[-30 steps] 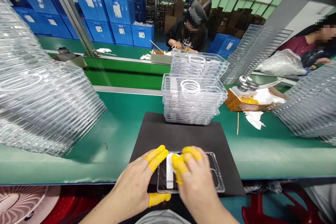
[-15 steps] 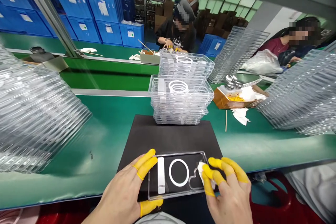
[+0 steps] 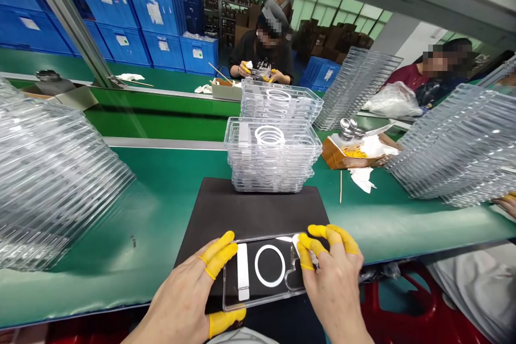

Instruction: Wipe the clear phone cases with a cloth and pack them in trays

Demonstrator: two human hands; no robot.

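A clear phone case (image 3: 264, 298) with a white ring and a white strip lies over the front of a black mat (image 3: 258, 209). My left hand (image 3: 189, 285), in yellow finger cots, grips the case's left end, with fingers at the far edge and the thumb at the near one. At the right end, my right hand (image 3: 334, 269), also in finger cots, pinches a white cloth (image 3: 296, 243) against the case beside the camera cutout. Its fingers partly hide the cloth and that corner. Beyond the case, a stack of clear cases (image 3: 272, 166) stands on the mat.
Slanted stacks of clear trays stand at left (image 3: 56, 183) and right (image 3: 455, 145). A cardboard box (image 3: 334, 155) holds metal-capped bottles, yellow finger cots and white cloths. A thin stick (image 3: 341, 187) lies nearby. A co-worker (image 3: 262, 45) sits opposite, another person (image 3: 427, 72) at far right.
My right hand has moved the cloth toward the far right corner of the case. The left hand keeps its grip. The whole view has shifted slightly.
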